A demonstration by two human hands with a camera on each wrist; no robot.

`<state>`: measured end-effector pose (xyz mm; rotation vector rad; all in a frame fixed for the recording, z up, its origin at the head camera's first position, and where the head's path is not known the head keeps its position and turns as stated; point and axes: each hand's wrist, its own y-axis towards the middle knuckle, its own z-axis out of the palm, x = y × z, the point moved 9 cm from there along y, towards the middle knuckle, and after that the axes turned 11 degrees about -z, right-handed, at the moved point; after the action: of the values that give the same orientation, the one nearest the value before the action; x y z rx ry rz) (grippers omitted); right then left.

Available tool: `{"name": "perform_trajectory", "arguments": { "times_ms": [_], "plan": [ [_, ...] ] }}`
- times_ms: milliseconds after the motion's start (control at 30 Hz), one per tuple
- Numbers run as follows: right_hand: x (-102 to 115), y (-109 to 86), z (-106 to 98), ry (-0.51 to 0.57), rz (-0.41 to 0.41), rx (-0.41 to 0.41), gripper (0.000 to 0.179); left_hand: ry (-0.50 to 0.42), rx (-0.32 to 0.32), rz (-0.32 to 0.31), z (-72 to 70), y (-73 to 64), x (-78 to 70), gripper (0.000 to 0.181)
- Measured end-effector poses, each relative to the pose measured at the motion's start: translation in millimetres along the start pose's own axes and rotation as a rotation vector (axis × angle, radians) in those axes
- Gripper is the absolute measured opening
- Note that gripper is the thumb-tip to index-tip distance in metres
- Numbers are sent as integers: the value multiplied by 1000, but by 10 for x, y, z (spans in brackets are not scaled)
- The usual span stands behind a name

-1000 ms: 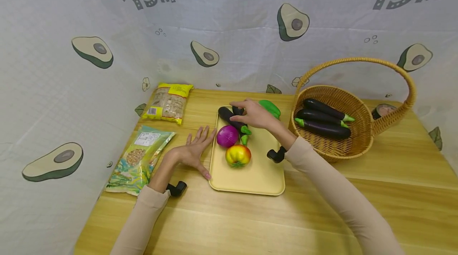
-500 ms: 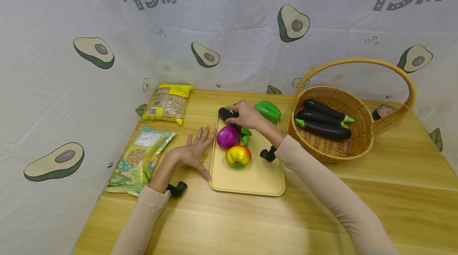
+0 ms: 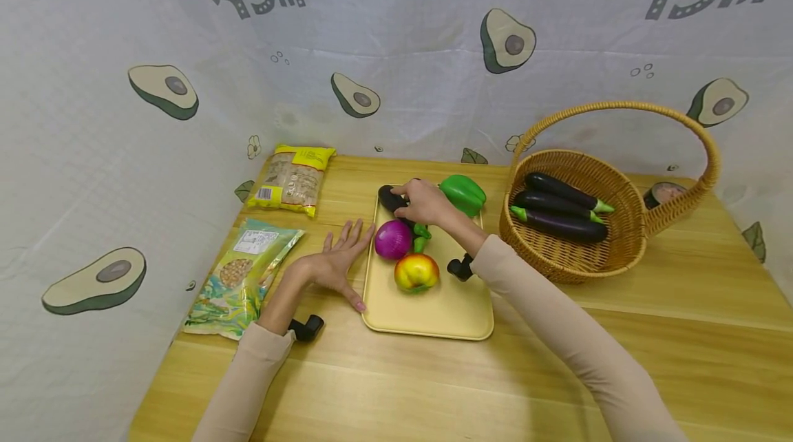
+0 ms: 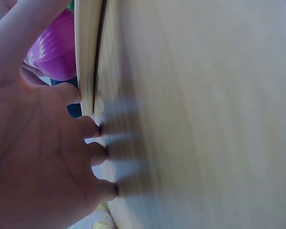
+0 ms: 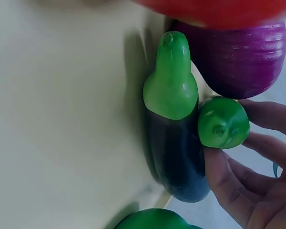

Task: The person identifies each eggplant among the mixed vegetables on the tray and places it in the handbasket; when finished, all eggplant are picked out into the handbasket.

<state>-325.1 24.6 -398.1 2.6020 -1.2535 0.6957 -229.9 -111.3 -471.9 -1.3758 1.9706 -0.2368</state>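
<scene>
My right hand (image 3: 427,202) reaches over the far end of a pale yellow tray (image 3: 427,321) and holds an eggplant (image 3: 392,200) between thumb and fingers. In the right wrist view its green cap (image 5: 222,123) sits between the fingers and a second eggplant (image 5: 176,148), which lies on the tray. A purple onion (image 3: 393,239) and a red-yellow tomato (image 3: 417,272) lie on the tray nearer the body. My left hand (image 3: 331,266) is spread at the tray's left edge, thumb at the rim. Its fingertips rest on the table in the left wrist view.
A green bell pepper (image 3: 463,194) lies at the tray's far right corner. Right of it stands a wicker basket (image 3: 579,266) with a tall handle, holding three eggplants. A small can (image 3: 664,192) is behind it. Two packaged bags, yellow (image 3: 291,178) and green (image 3: 241,277), lie left.
My right hand and forearm have shifted slightly left, uncovering more of the bell pepper. The tomato has rolled a little to the right. The left hand has stayed in place.
</scene>
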Motion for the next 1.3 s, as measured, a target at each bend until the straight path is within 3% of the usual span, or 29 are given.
{"name": "perform_trajectory", "arguments": {
  "times_ms": [500, 767, 1100, 1300],
  "plan": [
    [-47, -41, -19, 134, -3, 8, 48, -11, -6, 10, -7, -9, -9, 150],
    [-83, -140, -76, 310, -16, 17, 49, -9, -11, 14, -8, -9, -15, 150],
    [-227, -346, -292, 380, 45, 11, 48, -12, -13, 19, -1, 4, -7, 151],
    [-225, -499, -488, 422, 20, 17, 47, 0, -18, 19, 11, 18, 5, 152]
  ]
}}
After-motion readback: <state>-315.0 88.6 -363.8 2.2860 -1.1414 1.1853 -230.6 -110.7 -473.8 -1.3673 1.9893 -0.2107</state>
